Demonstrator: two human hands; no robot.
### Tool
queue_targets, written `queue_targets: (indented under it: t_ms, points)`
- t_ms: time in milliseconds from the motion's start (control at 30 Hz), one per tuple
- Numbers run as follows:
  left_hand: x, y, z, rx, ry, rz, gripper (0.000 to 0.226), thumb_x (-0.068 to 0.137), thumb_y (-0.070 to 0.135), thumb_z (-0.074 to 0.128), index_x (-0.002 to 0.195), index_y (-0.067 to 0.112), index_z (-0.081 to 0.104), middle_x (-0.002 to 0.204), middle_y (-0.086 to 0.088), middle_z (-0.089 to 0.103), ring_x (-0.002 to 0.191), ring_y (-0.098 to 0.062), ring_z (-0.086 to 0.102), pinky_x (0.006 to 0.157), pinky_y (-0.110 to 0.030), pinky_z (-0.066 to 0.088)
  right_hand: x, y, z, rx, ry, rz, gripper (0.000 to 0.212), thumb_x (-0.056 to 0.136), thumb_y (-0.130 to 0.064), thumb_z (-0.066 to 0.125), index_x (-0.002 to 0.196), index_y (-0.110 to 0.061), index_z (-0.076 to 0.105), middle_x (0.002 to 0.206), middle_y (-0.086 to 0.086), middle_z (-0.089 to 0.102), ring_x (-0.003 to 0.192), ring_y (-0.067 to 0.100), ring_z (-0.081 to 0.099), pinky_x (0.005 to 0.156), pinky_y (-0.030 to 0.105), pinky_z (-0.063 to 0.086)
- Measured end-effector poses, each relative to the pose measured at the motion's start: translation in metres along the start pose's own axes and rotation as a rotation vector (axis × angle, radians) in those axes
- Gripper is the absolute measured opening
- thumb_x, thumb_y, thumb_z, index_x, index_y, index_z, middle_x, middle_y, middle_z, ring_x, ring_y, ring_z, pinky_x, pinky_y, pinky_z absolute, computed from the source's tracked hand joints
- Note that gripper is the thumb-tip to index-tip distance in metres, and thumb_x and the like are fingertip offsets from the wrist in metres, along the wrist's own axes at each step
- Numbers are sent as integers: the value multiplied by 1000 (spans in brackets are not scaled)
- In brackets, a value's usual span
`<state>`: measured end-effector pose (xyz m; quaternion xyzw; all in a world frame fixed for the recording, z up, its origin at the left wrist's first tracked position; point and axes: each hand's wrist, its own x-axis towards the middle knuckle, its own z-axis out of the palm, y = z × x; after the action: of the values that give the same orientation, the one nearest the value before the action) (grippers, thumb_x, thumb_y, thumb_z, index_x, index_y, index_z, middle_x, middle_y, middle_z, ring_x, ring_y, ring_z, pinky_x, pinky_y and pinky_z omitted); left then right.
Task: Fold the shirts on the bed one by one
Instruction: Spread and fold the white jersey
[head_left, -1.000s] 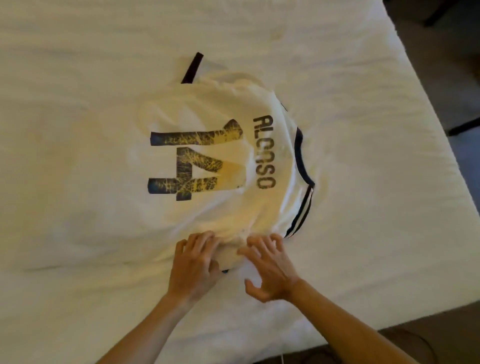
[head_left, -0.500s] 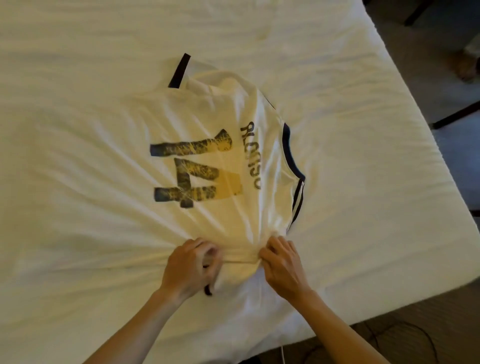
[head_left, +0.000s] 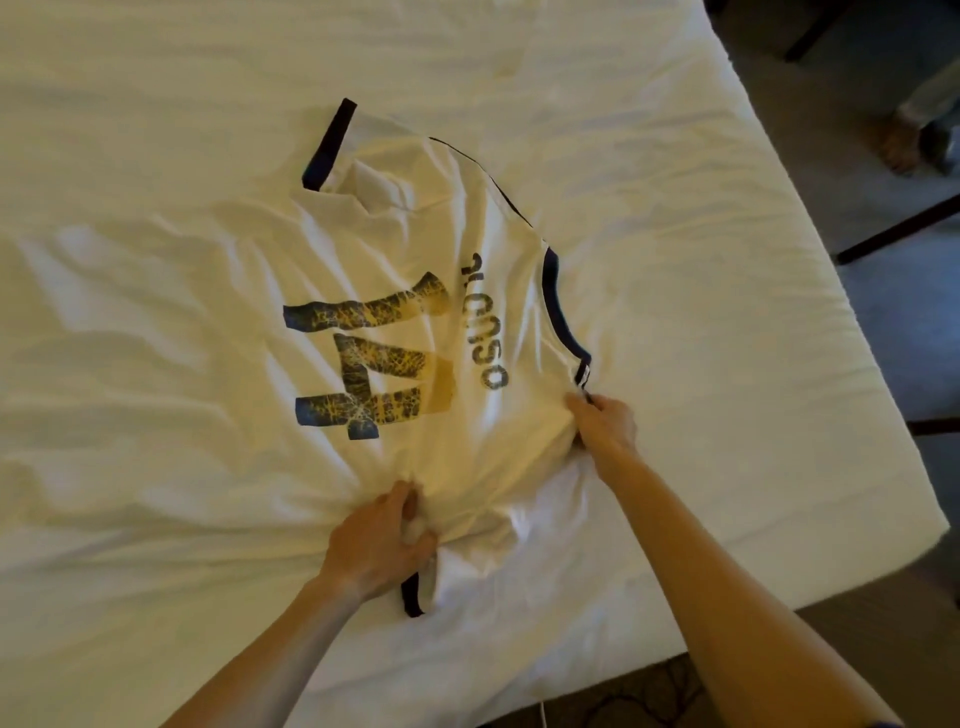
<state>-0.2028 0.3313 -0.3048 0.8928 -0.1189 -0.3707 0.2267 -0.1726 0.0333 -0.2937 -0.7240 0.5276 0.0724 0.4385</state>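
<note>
Gripping hands: two bare hands worked at the near edge of the jersey; the left hand (head_left: 382, 543) had its fingers curled round a bunch of white cloth, and the right hand (head_left: 605, 423) pinched the fabric just below the collar.
Near sleeve: one dark-banded cuff (head_left: 412, 597) stuck out beneath the left hand, the sleeve itself crumpled and mostly covered by that hand.
Jersey: one white football jersey (head_left: 395, 270) lay back-up on the bed, pulled into creases that fanned out from the two grips.
Number: a large "14" (head_left: 371, 361) in cracked navy and gold sat at the middle of the back, seen sideways.
Name: one line of dark letters (head_left: 483, 325) ran beside the number; folds swallowed the first letters, so only "OSO" read plainly.
Collar: one navy collar band (head_left: 558, 312) curved down to the right hand.
Far sleeve: a second dark cuff (head_left: 327, 143) lay at the far side, its sleeve folded over.
Hem: white on white, its edge towards the left was hard to tell from the sheet.
Surface: a white, rumpled bed sheet (head_left: 156, 597) covered the mattress, whose right edge and near corner showed.
Room: a dim carpeted floor (head_left: 883, 322) lay to the right, crossed by dark furniture legs, and a person's foot (head_left: 898, 143) stood at the upper right, cut off by the frame.
</note>
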Motion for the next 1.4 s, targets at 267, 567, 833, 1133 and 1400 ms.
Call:
queue_targets:
  t_ms: [267,567,833,1133,1400]
  points:
    - [-20,2,5,-252,205,-49,30,84,53,65,105,40,49,86,16,54,78,-5,56,58,-25,40,-49,36,6,354,162,137,33,89,-56,61,103,-26,59,89,-10,61,85,20,64,74,39,56]
    - [-56,-47,11,266,449,-19,56,73,19,60,129,23,57,146,-9,42,133,-34,41,99,-52,33,-165,92,48,233,-366,185,29,84,-35,76,86,-7,66,76,8,64,72,19,62,66,37,54]
    - [-55,-92,-16,357,430,-64,73,70,4,71,138,24,51,151,-11,37,135,-33,40,97,-53,31,-185,113,12,67,98,150,40,83,-24,67,119,-14,54,100,3,60,86,20,60,64,28,47]
    - [-68,-149,-61,372,411,-351,73,82,11,70,147,28,43,162,-11,21,145,-31,26,107,-57,27,-209,85,110,-771,-187,-1131,61,66,-22,69,126,-20,56,127,4,50,112,31,51,93,52,40]
    - [-91,-220,-117,392,538,-319,64,72,-8,73,129,15,58,134,-21,43,110,-42,50,82,-50,46,-215,32,184,-831,-349,-1259,48,76,-2,63,121,-17,59,113,4,57,93,30,55,79,42,46]
